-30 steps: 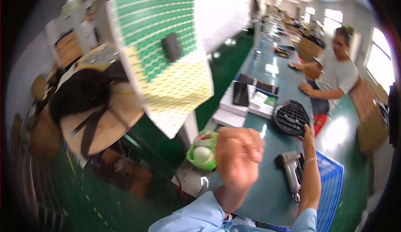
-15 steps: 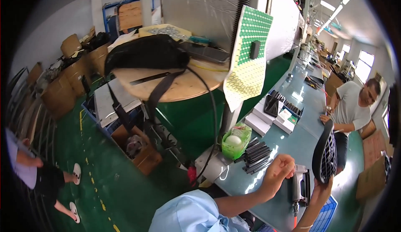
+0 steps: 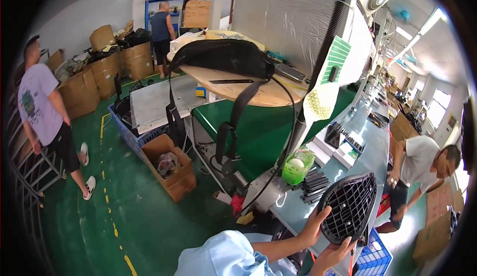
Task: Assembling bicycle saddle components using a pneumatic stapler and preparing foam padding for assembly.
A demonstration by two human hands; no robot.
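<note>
A black plastic grille-shaped part (image 3: 350, 207) with a ribbed lattice stands tilted above the edge of the green workbench (image 3: 370, 147) at the lower right. My left hand (image 3: 314, 225) grips its left rim. My right hand (image 3: 332, 257) holds its lower edge from beneath. Both light-blue sleeves (image 3: 223, 253) come up from the bottom. A stack of black strips (image 3: 311, 181) lies on the bench just left of the part.
A green basket (image 3: 297, 165) sits by the strips. A blue crate (image 3: 371, 258) is under the part. A black bag (image 3: 221, 57) lies on a round wooden top. Cardboard boxes (image 3: 169, 166) stand on the green floor. A seated person (image 3: 422, 164) works at the right; two people stand at the left.
The view has swung left toward the floor. The black grille part moved from the bench into both my hands, and the power tool seen before is out of sight.
</note>
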